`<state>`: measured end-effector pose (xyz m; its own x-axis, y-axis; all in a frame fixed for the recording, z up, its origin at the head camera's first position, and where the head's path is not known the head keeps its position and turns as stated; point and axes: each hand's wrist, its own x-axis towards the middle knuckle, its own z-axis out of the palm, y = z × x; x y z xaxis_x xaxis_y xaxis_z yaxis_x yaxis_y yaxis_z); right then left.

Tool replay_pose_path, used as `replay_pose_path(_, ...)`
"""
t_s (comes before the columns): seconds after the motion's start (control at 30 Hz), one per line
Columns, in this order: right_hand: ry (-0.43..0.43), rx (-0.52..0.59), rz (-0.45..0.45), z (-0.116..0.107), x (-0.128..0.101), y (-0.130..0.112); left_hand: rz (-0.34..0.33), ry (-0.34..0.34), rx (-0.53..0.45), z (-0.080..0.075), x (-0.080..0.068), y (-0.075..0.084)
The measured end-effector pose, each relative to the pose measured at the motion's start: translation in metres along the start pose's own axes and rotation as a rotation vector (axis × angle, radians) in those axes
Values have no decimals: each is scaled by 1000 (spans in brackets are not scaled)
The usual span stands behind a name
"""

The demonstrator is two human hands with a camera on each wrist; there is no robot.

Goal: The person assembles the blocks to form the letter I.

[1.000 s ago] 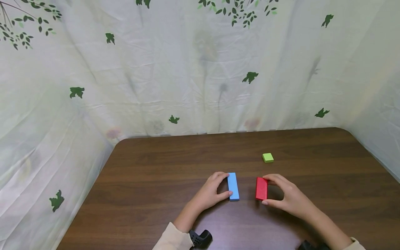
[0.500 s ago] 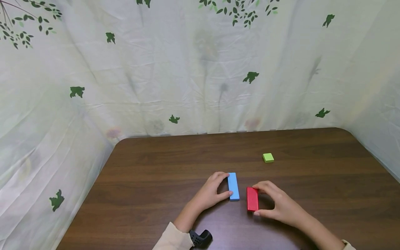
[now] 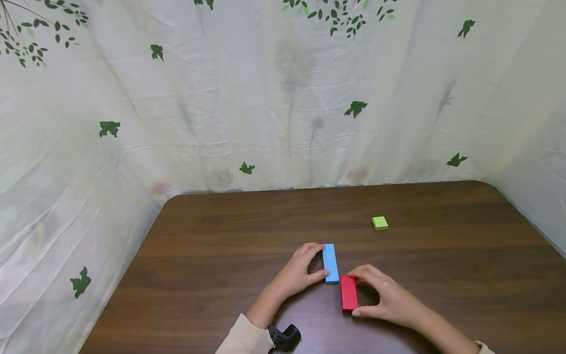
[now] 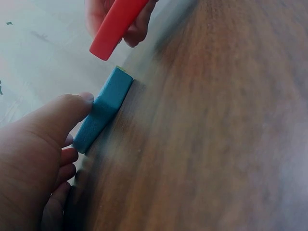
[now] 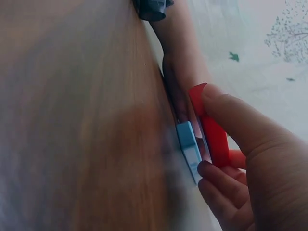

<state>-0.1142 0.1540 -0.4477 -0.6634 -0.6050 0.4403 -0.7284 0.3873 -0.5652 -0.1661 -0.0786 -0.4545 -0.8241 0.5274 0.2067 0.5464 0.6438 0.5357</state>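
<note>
A long blue block (image 3: pixel 329 263) lies on the brown table (image 3: pixel 221 255), and my left hand (image 3: pixel 301 270) pinches it by its two ends between thumb and fingers. In the left wrist view the blue block (image 4: pixel 103 110) shows under my thumb. My right hand (image 3: pixel 380 295) grips a red block (image 3: pixel 348 293) by its ends, just right of the blue block's near end and almost touching it. The right wrist view has the red block (image 5: pixel 211 127) beside the blue block (image 5: pixel 189 147). A small green cube (image 3: pixel 380 223) sits apart, farther back on the right.
A pale cloth with green leaf prints (image 3: pixel 283 98) hangs around the table on the back, left and right sides. A black wrist strap (image 3: pixel 284 337) shows at my left sleeve. The table's left edge (image 3: pixel 128 275) runs down toward me.
My right hand has carried the red block leftward and nearer to me, from a gap away to right beside the blue block's near end. The left hand and blue block stayed put.
</note>
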Motion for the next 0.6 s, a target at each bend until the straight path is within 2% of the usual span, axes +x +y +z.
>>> replay_pose_path(0.23,-66,10,79,4,0,-4,2,1,14,1,1,-1)
replay_pose_path(0.6,-86,-15,54,11,3,-7,18,15,10,1,0,-2)
